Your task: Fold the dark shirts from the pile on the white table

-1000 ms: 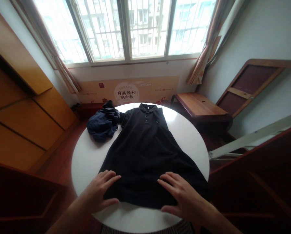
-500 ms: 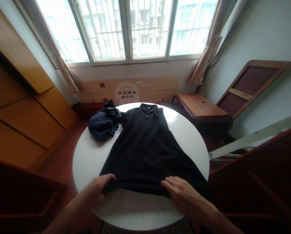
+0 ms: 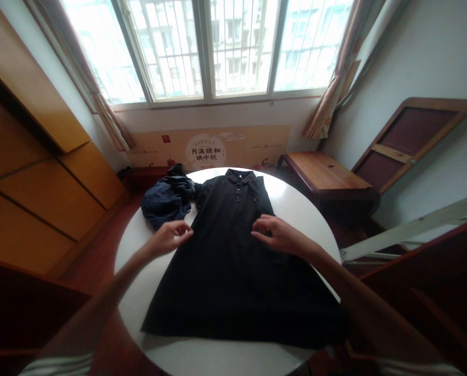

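Lying spread across the tabletop (image 3: 217, 357), the black shirt (image 3: 233, 282) runs lengthwise away from you, its collar (image 3: 241, 176) beyond your right hand (image 3: 274, 233) and left hand (image 3: 174, 236) but nearer the right, both loosely curled, though I cannot tell whether either grips anything.

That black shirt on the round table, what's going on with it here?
A person has both bare hands at a black polo shirt spread on a white round table, collar towards the window. The left hand is by its left edge and the right hand over its right side, fingers curled; whether either touches the cloth is unclear. A dark blue cloth bundle lies to the shirt's left.
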### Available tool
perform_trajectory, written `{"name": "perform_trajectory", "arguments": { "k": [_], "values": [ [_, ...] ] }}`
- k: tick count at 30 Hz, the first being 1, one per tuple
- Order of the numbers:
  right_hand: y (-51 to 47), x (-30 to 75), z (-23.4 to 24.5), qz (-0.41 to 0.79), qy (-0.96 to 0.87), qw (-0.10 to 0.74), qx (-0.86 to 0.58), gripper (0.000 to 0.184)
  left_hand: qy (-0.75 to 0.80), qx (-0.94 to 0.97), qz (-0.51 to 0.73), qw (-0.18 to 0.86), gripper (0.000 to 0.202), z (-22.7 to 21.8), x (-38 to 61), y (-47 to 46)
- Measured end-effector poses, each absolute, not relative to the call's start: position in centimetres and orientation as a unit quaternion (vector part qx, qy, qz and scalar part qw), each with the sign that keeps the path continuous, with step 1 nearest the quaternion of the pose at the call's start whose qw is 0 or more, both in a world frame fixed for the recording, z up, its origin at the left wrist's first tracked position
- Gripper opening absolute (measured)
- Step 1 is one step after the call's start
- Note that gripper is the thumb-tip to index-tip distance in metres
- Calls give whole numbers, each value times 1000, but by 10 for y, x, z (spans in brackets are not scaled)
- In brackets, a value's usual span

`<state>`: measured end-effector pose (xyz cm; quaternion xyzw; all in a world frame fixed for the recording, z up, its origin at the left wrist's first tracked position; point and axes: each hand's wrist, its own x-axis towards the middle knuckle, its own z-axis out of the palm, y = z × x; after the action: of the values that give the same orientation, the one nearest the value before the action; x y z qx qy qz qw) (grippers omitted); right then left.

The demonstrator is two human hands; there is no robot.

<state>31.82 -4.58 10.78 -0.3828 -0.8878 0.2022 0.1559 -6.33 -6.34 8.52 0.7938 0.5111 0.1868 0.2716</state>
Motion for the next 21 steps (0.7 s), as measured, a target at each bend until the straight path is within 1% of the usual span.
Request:
{"name": "perform_trajectory", "arguments": {
  "k": [2, 3, 6, 9, 13, 17, 19, 21],
  "values": [
    [4, 302, 103, 128, -874, 150, -444, 23, 575, 758, 246, 184, 28, 88, -43, -13],
    [27, 295, 98, 92, -855, 135, -493, 30, 608, 734, 262, 148, 27, 89, -33, 10],
    [74, 281, 82, 47, -784, 102, -611, 51, 635, 712, 277, 117, 32, 90, -10, 61],
    [95, 290, 70, 41, -756, 114, -643, 58, 648, 700, 280, 110, 39, 84, -1, 87],
    [104, 334, 67, 30, -720, 155, -676, 59, 674, 673, 288, 97, 38, 74, 0, 106],
    [110, 388, 65, 74, -623, 201, -752, 58, 705, 636, 307, 70, 37, 76, -6, 122],
    [113, 409, 60, 90, -594, 197, -775, 54, 724, 605, 328, 40, 32, 81, -18, 128],
    [113, 422, 56, 92, -585, 187, -784, 46, 743, 559, 366, -6, 28, 86, -36, 132]
  ]
}}
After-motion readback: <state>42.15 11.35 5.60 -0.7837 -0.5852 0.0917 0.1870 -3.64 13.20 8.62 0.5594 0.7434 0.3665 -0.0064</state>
